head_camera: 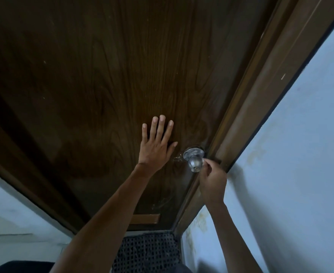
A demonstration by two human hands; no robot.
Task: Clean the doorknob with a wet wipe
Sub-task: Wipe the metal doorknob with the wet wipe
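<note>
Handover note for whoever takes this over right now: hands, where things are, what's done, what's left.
Left hand: open, flat on the dark brown wooden door, left of the knob.
Right hand: fingers curled at the right side of the round silver metal doorknob, pinching a small white bit, apparently the white wet wipe, mostly hidden.
Done: the wipe is at the knob; how much is cleaned cannot be told.
Left: probably wipe all round the knob and its round base plate.

Doorknob (pixel 194 160) on door (pixel 103 75) near frame (pixel 244 115); left hand (pixel 154 150) on door just left; right hand (pixel 212 181) with wipe (pixel 203 159) at its right.
</note>
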